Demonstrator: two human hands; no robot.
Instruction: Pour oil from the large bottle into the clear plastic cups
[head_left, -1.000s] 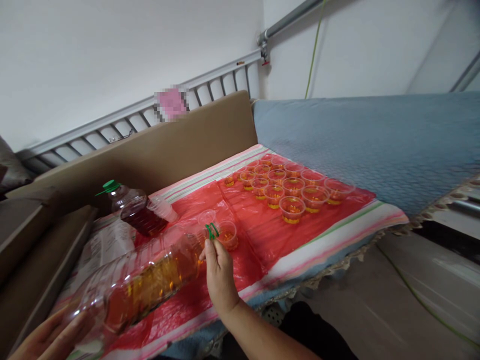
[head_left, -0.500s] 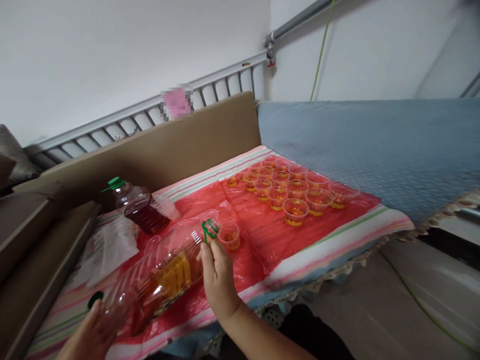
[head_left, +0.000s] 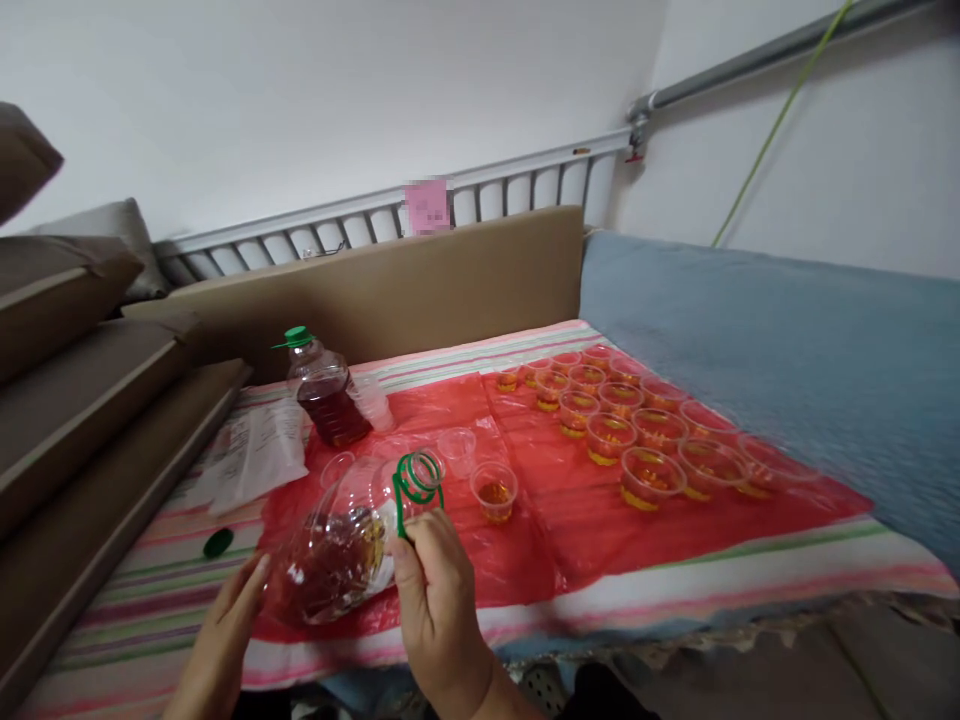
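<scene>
R. hand (head_left: 442,595): fingers curled snugly round green handle (head_left: 398,505) at neck of lg. clear bottle (head_left: 330,550), amber liquid inside; bottle tilted, mouth raised & uncapped; handle presumably gives firm control at that end. L. hand (head_left: 229,625): fingers spread, nothing gripped, tips at bottle's base, poss. touching (can't tell); likely there to steady bottom end. Just past L. fingertips: green cap (head_left: 218,543), loose on striped cloth (head_left: 637,590), prob. set aside out of way. Just rt. of R. fingers: 1 cup w/ amber liquid (head_left: 495,497), apparently close for easy reach; behind it, 1 clear cup (head_left: 458,450), looks empty. Farther rt. of R. fingers: rows of cups (head_left: 611,440), amber liquid, packed tight, seemingly to save space. Under cups: red sheet (head_left: 517,560), prob. vs. spills. Well beyond both hands' fingers: 2nd bottle (head_left: 330,400), dark liquid, green-capped; cup stack (head_left: 373,405) beside it; white bag (head_left: 259,460).
</scene>
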